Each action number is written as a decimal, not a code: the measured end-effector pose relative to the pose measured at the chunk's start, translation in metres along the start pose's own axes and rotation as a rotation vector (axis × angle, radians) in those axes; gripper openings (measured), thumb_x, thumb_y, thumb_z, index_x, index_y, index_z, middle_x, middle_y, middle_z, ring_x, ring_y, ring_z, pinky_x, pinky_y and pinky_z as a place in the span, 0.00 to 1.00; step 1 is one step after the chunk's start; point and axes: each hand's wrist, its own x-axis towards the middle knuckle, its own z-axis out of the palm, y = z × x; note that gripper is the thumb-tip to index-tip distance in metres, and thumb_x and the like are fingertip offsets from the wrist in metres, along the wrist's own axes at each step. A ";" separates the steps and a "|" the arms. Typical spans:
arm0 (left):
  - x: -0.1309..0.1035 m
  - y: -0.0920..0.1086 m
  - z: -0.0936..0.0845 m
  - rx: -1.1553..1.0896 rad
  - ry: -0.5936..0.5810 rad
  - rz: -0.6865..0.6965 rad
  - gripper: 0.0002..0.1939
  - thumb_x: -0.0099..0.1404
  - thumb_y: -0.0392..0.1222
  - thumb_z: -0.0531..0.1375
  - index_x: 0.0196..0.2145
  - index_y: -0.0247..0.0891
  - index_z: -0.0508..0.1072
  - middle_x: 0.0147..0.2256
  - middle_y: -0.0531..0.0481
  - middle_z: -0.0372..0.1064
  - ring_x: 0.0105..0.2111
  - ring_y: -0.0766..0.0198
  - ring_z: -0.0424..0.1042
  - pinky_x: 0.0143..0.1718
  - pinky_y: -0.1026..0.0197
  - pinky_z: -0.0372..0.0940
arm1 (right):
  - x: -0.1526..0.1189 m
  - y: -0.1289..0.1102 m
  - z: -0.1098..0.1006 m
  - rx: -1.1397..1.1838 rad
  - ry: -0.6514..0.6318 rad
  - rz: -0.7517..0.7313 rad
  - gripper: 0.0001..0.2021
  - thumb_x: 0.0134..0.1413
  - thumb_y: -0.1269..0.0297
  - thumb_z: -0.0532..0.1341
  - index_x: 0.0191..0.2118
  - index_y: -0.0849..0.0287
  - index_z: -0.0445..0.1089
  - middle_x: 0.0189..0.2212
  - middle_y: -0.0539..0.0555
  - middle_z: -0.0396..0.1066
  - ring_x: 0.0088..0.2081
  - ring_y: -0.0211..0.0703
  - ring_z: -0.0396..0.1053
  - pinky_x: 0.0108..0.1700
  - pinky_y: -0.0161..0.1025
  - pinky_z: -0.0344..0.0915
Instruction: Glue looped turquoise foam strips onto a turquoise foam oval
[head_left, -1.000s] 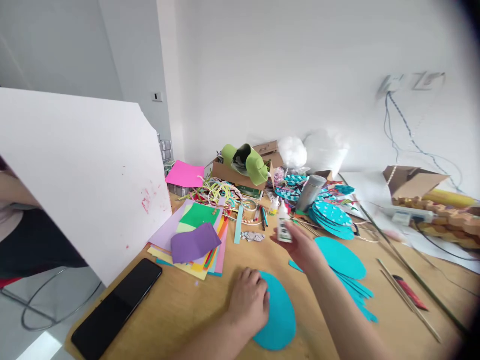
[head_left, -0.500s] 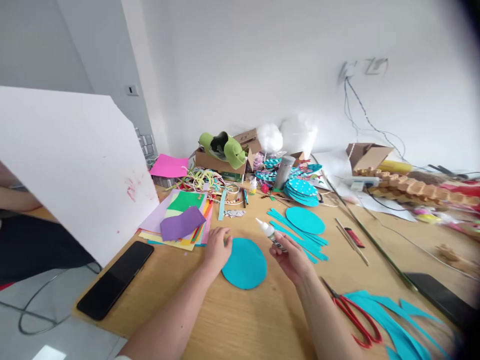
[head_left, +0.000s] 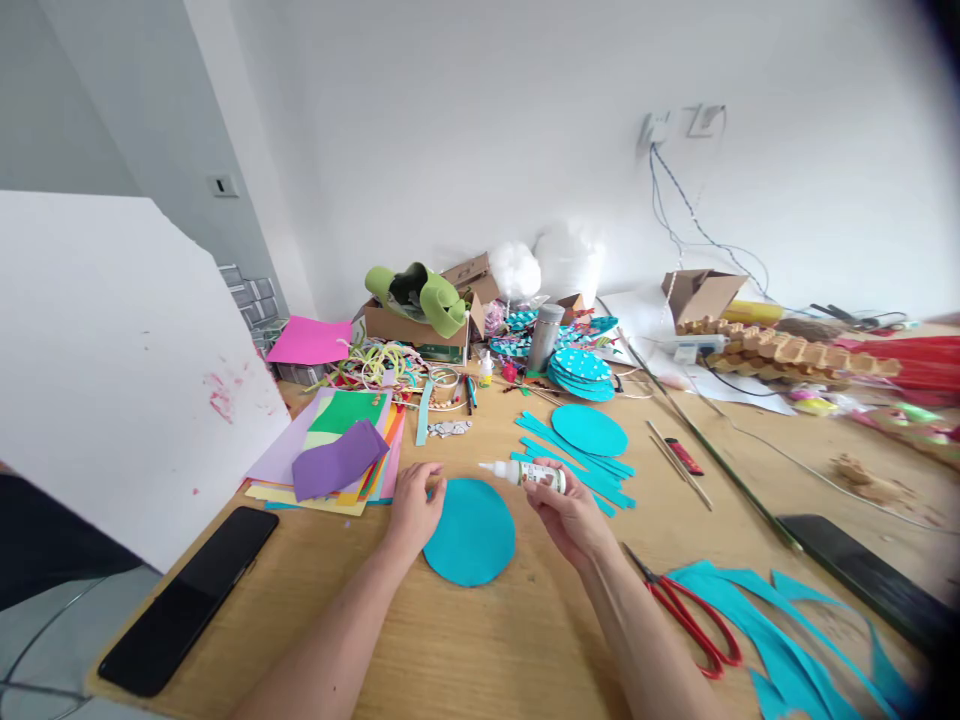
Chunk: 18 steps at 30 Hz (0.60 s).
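The right hand [head_left: 571,510] was clamped on a white glue bottle [head_left: 538,476], fingers and thumb wrapped about its printed body. The bottle lay nearly level, its long axis running across the view; the narrow, tapered nozzle pointed left, towards the person's left-hand side, and sat slightly higher in the view than the base. Its tip showed just beyond the far edge of a blue disc [head_left: 471,532]. The left hand [head_left: 417,508] was at the disc's left edge, its fingers loosely curled and the thumb apart from them; how firmly it pressed there could not be told.

The disc was flat, round, matt and felt-like, lying on the smooth, grained wooden table [head_left: 450,650]. Beyond the right hand, thin blue strips [head_left: 611,483] fanned out under a second disc [head_left: 590,430] of like cloth. To the right were scissors [head_left: 658,582] with red handles, beside long, curved offcuts [head_left: 780,650]. To the left, a limp purple sheet [head_left: 337,462] overlapped coloured paper, and a glossy black phone [head_left: 191,600] lay nearer. Farther back stood a cylindrical metal flask [head_left: 546,340] beside stacked, spotted discs [head_left: 581,372].
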 end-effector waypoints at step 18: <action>-0.010 0.017 -0.012 0.241 -0.392 0.029 0.28 0.49 0.48 0.70 0.48 0.39 0.73 0.44 0.45 0.68 0.48 0.50 0.66 0.50 0.52 0.60 | 0.011 0.005 -0.013 0.266 0.150 0.208 0.17 0.44 0.50 0.69 0.28 0.57 0.66 0.18 0.44 0.68 0.16 0.29 0.61 0.20 0.28 0.65</action>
